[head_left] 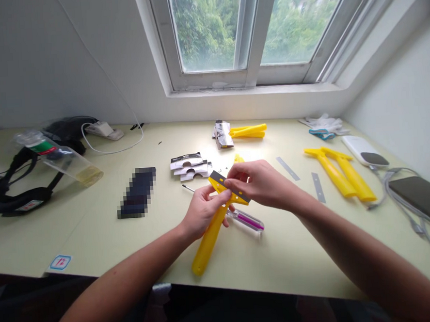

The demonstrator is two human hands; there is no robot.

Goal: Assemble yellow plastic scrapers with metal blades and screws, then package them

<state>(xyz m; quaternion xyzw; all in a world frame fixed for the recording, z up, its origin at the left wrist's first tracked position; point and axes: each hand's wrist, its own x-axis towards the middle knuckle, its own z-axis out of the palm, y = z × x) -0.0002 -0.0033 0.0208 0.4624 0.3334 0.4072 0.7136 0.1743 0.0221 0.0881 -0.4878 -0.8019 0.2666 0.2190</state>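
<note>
My left hand (199, 213) is wrapped round the neck of a yellow scraper (210, 246), its thumb on the head and the handle slanting down toward the table's front edge. A grey blade (218, 178) with holes lies across the scraper head. My right hand (262, 183) is closed in a pinch over the middle of the blade; whatever sits between its fingertips is hidden. Under the hands a screwdriver (250, 221) with a clear and purple handle rests on the table. Just beyond the fingers are several tiny dark parts (226, 168), too small to make out.
Two loose blades (287, 168) (318, 187) and two yellow scraper handles (334, 173) lie to the right, near a power bank (360, 149) and gloves (324, 123). Cardboard sleeves (190, 166) and packaged yellow handles (247, 131) are behind. Leftward are a blurred dark object (137, 192) and a bottle (64, 158).
</note>
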